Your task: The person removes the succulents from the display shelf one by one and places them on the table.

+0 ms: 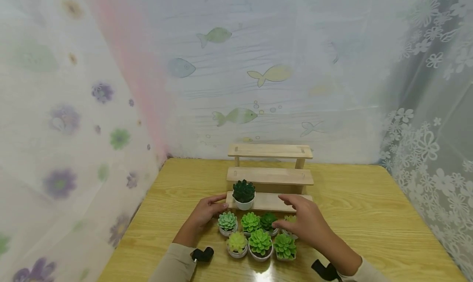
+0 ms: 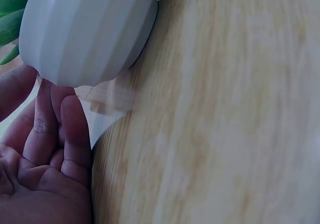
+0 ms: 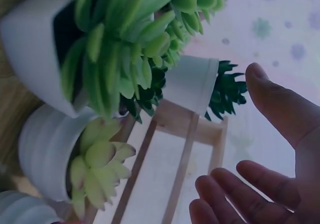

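A three-tier wooden plant stand stands on the table. On the left of its lowest tier sits a dark green potted succulent in a white pot. My left hand is at that tier's left end, its fingers loosely bent. In the left wrist view, a ribbed white pot hides some fingertips. My right hand hovers at the tier's right side with thumb and fingers spread, holding nothing. Below it is a yellowish succulent, partly covered in the head view.
Several potted succulents crowd the table in front of the stand, including a bright green one, a pale green one and a yellow-green one. Behind the wooden table hangs a fish-patterned curtain.
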`<action>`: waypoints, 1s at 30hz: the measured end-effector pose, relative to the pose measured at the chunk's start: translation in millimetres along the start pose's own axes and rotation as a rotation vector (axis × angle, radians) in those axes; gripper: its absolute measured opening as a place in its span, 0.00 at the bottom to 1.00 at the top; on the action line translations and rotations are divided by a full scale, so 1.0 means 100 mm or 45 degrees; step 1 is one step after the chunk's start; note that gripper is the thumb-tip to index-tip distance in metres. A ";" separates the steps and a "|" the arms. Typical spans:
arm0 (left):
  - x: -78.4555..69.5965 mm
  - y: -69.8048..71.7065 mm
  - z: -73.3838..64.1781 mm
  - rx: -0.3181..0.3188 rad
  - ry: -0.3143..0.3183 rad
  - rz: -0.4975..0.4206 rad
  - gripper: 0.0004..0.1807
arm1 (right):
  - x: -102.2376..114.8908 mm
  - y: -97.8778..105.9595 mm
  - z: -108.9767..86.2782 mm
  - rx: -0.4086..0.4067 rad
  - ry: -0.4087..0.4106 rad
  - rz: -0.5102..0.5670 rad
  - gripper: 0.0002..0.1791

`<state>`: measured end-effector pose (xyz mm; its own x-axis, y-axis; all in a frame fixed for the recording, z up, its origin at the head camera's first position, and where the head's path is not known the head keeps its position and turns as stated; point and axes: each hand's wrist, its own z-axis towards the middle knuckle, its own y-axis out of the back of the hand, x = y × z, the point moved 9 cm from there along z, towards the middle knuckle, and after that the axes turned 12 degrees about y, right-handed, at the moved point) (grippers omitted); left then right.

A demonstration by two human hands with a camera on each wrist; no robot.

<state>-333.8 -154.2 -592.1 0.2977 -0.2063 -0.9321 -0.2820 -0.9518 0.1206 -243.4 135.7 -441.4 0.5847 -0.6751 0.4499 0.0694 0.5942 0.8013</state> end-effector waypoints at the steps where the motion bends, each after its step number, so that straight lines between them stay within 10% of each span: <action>1: 0.00 0.00 0.00 0.003 0.003 -0.005 0.29 | -0.01 -0.03 0.04 0.018 -0.012 0.013 0.43; 9: -0.01 -0.02 -0.02 0.005 0.015 -0.014 0.30 | -0.08 -0.26 0.30 0.120 -0.146 0.111 0.49; 30: -0.01 0.01 -0.01 -0.027 -0.007 0.028 0.29 | -0.03 -0.64 0.78 0.296 -0.093 0.238 0.52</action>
<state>-333.6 -154.7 -590.7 0.2866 -0.2264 -0.9309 -0.2690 -0.9516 0.1486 -312.8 65.4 -463.1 0.5094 -0.5983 0.6185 -0.2255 0.6009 0.7669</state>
